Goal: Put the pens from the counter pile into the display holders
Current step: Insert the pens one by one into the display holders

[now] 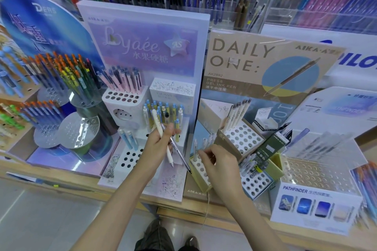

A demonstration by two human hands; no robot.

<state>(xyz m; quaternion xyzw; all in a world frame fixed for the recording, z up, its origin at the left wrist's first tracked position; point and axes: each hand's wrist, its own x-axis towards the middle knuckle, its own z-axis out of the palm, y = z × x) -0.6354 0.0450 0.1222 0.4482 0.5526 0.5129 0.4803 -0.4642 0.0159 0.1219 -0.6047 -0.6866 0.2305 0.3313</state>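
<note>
My left arm reaches up from the lower left, forearm bare, and the left hand (161,141) hangs in front of the white stepped holder (140,158) under the Lyaée board (142,47). Its fingers are curled and clamped on two pens at once: a cream pen (169,155) and a clear pen (181,157) with a dark tip. Both slant down to the right out of my fist, their tips above the scribbled test paper (171,183), and the cream pen's upper end sticks up past my thumb.

My right arm comes in from the lower right, the wrist bent so that the right hand (217,162) sits over the pale yellow holder (193,164). Its fingers are bent and drawn close together at the tops of the white pens (195,149) that stand in that holder's holes. The blur keeps me from telling whether they actually pinch one.

Blue-capped pens (163,108) stand in the stepped holder just behind my left hand. Beside my right hand a dark green box (271,149) leans against the tan holder (242,138) under the Daily One board (255,57). A Pathfinder display (312,208) sits at the right. Orange-capped pens (61,71) fill clear round stands at the left. All of it rests on the wooden worktop (61,172).
</note>
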